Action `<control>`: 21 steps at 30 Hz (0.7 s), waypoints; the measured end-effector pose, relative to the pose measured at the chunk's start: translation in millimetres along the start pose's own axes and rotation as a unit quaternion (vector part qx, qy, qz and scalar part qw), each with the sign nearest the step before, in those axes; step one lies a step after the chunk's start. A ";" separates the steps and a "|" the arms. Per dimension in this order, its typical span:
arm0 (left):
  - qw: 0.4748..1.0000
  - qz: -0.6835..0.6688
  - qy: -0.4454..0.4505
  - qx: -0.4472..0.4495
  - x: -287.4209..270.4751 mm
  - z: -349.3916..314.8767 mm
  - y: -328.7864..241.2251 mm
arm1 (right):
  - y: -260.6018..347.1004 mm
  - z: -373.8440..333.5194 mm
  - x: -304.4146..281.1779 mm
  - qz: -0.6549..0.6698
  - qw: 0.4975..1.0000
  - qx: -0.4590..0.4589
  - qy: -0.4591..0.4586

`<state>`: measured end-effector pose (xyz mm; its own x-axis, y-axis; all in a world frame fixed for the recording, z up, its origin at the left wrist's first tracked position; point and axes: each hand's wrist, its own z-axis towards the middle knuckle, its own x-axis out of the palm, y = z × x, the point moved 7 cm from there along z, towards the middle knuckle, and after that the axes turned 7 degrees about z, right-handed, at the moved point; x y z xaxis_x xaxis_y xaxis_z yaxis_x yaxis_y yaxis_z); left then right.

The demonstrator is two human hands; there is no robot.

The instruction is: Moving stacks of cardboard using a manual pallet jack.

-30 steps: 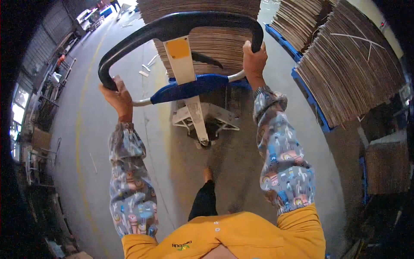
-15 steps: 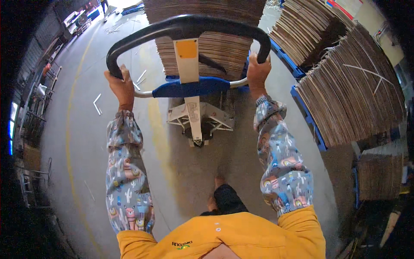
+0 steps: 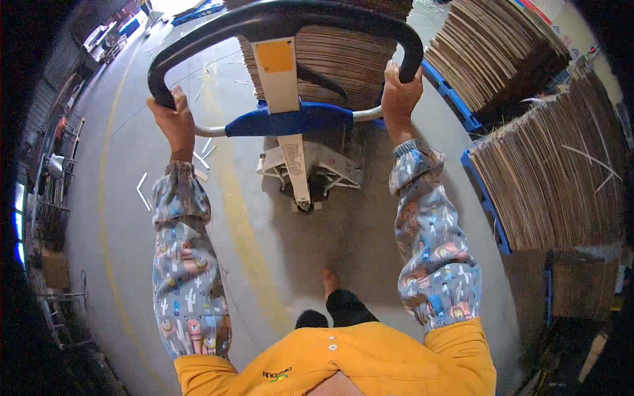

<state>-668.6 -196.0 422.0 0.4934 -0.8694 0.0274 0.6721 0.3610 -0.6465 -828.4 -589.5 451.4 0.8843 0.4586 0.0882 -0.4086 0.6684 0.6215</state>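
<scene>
Both of my hands grip the black loop handle of a pallet jack. My left hand is wrapped round the lower left end of the loop, and my right hand round the right end. Between them runs a white shaft with an orange panel and a blue crosspiece. Lower down, the shaft meets the jack's white base. Just beyond stands a tall stack of flat cardboard, partly hidden by the handle. Patterned sleeves cover my forearms.
Along the right, cardboard stacks stand on blue pallets. White strips lie on the grey floor at the left, near yellow painted lines. Metal racks line the far left side.
The stacks on the right and the floor strips have shifted nearer to me. The handle sits higher and looks larger in view. My feet have changed position; both hands keep their grip.
</scene>
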 end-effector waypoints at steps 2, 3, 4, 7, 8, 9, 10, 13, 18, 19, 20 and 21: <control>0.999 0.014 0.025 -0.027 14.1 -8.3 3.6 | -14.9 0.7 -11.4 -0.023 0.999 -0.033 -0.017; 0.997 0.035 0.043 -0.051 17.7 -11.8 8.0 | -14.8 -2.3 -13.4 -0.037 0.997 -0.065 -0.030; 0.997 0.035 0.041 -0.052 17.9 -14.8 10.6 | -18.8 -7.4 -14.2 -0.036 0.997 -0.067 -0.028; 0.990 0.107 0.020 -0.085 10.7 -20.2 37.6 | -10.7 -29.5 -1.7 -0.096 0.990 -0.100 0.017; 0.992 0.099 0.018 -0.074 8.9 -19.7 47.7 | -16.2 -33.7 3.1 -0.078 0.996 -0.036 0.024; 0.995 0.086 0.012 -0.058 10.4 -10.8 51.4 | -18.6 -33.0 13.5 -0.057 0.998 0.023 0.026; 0.995 0.084 0.008 -0.060 10.9 -0.4 57.4 | -11.3 -32.2 23.7 -0.057 0.998 0.018 0.028; 0.993 0.113 0.000 -0.018 0.6 33.4 59.0 | 19.6 -35.1 39.9 -0.031 0.999 -0.019 0.016; 0.994 0.086 0.057 -0.027 -76.2 9.6 22.2 | 86.1 -101.8 -25.1 -0.010 0.999 0.038 -0.022; 0.994 0.080 0.062 -0.030 -89.2 8.5 7.6 | 98.9 -105.7 -38.1 -0.007 0.999 0.035 -0.036; 0.994 0.076 0.069 -0.035 -99.1 5.3 -5.4 | 108.2 -109.0 -51.1 -0.004 0.998 0.033 -0.049; 0.991 0.106 0.059 -0.049 -103.2 6.5 -12.1 | 114.8 -106.5 -55.6 -0.049 0.997 0.024 -0.046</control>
<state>-724.1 -108.4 431.9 0.5466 -0.8127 -0.2021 0.5007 0.5106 -0.6990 -948.5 -475.9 435.0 0.9374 0.3349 0.0957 -0.3101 0.6772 0.6673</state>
